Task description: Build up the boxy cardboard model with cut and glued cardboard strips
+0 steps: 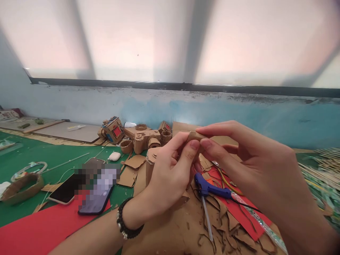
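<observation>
A small folded cardboard piece (196,136) is held up in front of me, above the table. My left hand (170,173) pinches it from the left with thumb and fingers closed; a dark bead bracelet is on that wrist. My right hand (255,163) pinches the same piece from the right, thumb and forefinger pressed on it. Below the hands stands a cardboard box-like form (151,163), partly hidden by my left hand. A blue glue gun (209,189) lies on the cardboard scraps just under my hands.
Cardboard camera models (142,136) and a small cardboard box with a red panel (113,130) stand at the back by the blue wall. Two phones (66,191) lie on the green mat (58,156). A red sheet (34,230) lies front left; a cardboard ring (22,186) far left.
</observation>
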`<state>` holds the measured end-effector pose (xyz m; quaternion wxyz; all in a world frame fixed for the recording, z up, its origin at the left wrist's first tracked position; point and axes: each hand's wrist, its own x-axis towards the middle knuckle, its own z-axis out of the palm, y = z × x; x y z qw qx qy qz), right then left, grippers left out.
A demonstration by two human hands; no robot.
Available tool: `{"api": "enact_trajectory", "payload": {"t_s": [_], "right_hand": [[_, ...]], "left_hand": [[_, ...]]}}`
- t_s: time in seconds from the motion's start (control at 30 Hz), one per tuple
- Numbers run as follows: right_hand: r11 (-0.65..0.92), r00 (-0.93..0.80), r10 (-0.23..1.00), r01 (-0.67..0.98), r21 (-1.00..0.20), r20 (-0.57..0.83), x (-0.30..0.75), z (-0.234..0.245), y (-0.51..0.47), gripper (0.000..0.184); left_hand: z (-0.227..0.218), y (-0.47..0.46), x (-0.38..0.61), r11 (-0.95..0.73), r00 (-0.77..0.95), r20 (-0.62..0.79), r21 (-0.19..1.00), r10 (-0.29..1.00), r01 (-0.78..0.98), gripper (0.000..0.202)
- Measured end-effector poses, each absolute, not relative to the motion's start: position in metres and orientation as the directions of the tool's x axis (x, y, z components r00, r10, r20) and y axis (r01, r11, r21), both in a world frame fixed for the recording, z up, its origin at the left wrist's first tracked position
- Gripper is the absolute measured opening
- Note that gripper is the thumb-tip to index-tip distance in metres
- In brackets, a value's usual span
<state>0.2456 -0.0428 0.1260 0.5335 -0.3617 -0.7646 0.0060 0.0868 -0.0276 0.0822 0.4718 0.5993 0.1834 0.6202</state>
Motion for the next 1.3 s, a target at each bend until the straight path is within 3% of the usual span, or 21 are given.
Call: {"api": "enact_trajectory", "payload": {"t_s": [0.37, 0.6, 0.83, 1.3], "right_hand": [[0.717, -0.172, 0.689, 0.306, -0.627, 0.704, 0.242, 0.126, -0.04, 0.012], [0.763, -0.095, 0.563, 0.441, -0.473, 0.821, 0.24, 0.124, -0.039, 0.01], [0.754, -0.148, 0.491, 0.567, -0.333, 0.859, 0.246, 0.125, -0.041, 0.01], [0.768, -0.108, 0.576, 0.41, -0.492, 0.81, 0.234, 0.123, -0.038, 0.016]], "left_hand": [[0.086, -0.029, 0.084, -0.578, 0.096, 0.625, 0.762, 0.775, -0.293, 0.03], [0.09, -0.03, 0.085, -0.44, 0.207, 0.534, 0.819, 0.82, -0.368, 0.031], [0.088, -0.03, 0.085, -0.505, 0.185, 0.576, 0.801, 0.796, -0.322, 0.032], [0.094, -0.028, 0.08, -0.554, 0.161, 0.611, 0.78, 0.776, -0.29, 0.03]]}}
